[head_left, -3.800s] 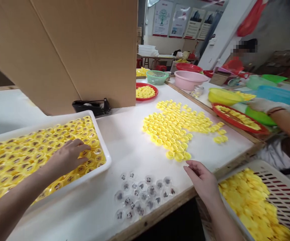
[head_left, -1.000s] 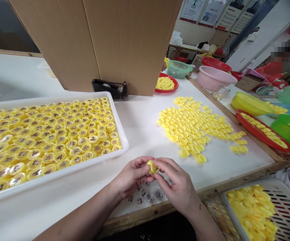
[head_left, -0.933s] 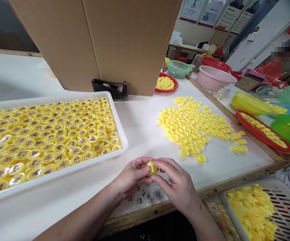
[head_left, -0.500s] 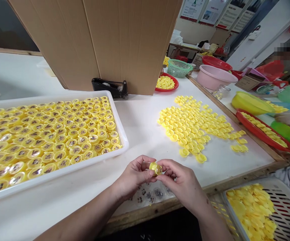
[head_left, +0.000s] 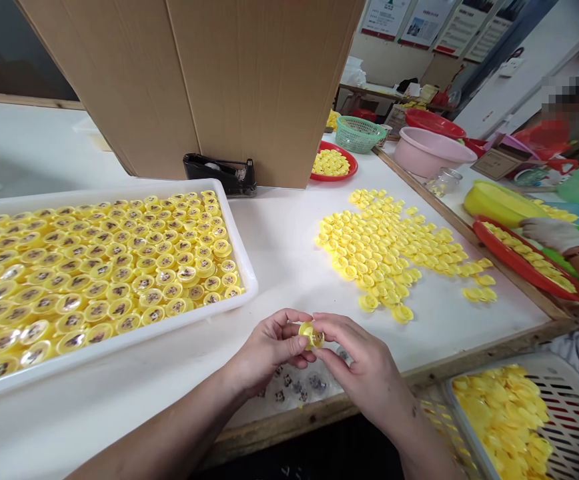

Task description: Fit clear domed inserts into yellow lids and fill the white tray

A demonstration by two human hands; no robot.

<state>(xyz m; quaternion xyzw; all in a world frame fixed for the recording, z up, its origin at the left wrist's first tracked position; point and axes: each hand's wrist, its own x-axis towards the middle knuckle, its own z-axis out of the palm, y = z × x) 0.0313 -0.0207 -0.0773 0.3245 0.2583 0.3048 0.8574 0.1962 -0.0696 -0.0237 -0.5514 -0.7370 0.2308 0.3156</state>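
Note:
Between my two hands is a small yellow plastic cup with a clear, shiny cover [head_left: 310,333], tilted to the right. My left hand [head_left: 269,350] grips its left side with thumb and fingers. From the right, the thumb and forefinger of my right hand [head_left: 362,353] close on its edge; they partly hide it. Below my hands, near the table's wooden edge, lie several clear domed pieces [head_left: 314,383] with small dark pictures. A spread of yellow cups [head_left: 369,250] lies on the white table beyond my right hand.
At the left, a white tray [head_left: 242,267] holds rows of yellow cups with pictures. A black tape dispenser [head_left: 219,175] stands against a tall cardboard box [head_left: 254,87]. Lower right is a basket [head_left: 569,413] of yellow pieces. A co-worker's gloved hand [head_left: 552,233] is above a red plate [head_left: 484,233].
My right thumb and fingers have shifted slightly at the cup's right side, and the cup has turned a little. At the right, the co-worker's gloved hand has moved left, over the red plate.

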